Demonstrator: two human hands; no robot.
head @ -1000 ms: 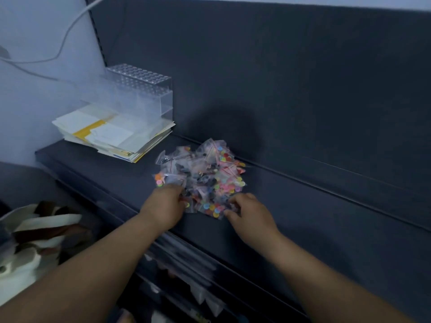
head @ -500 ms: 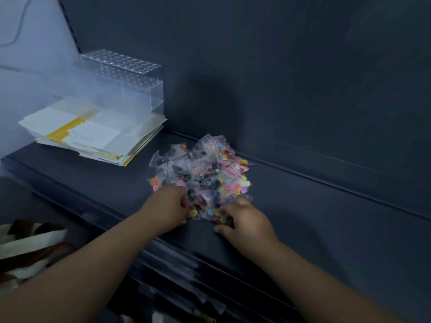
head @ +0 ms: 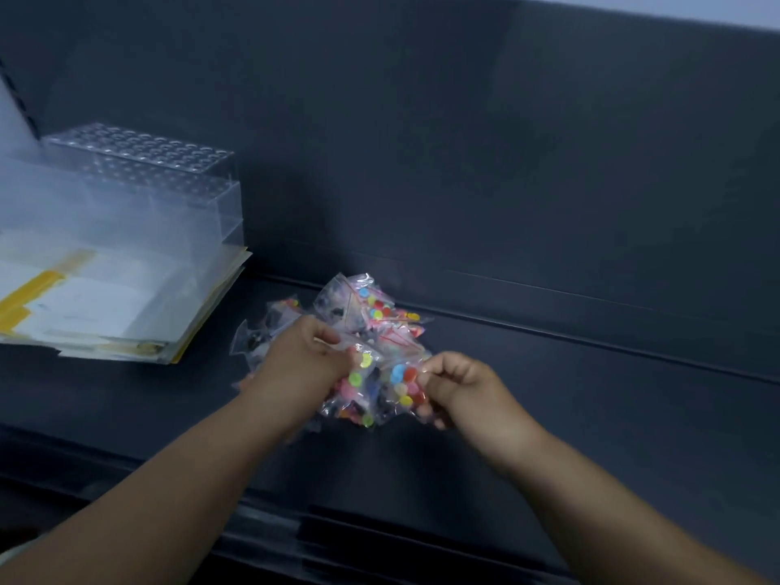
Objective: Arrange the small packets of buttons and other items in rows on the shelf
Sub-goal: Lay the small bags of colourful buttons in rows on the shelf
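A heap of small clear packets [head: 371, 308] holding coloured buttons and dark bits lies on the dark shelf [head: 591, 399], close to its back wall. My left hand [head: 301, 361] is closed over the left side of the heap, fingers curled into the packets. My right hand [head: 460, 388] pinches the edge of a packet of bright buttons [head: 403, 382] at the heap's front right. Packets under both hands are partly hidden.
A clear plastic rack with round holes [head: 139, 183] sits on a stack of white and yellow papers [head: 97, 306] at the shelf's left. The shelf's front edge [head: 380, 534] runs below my arms. Bare shelf extends to the right of the heap.
Both hands have closed on the front of the heap and lifted some packets off the shelf. The camera has moved closer and to the right.
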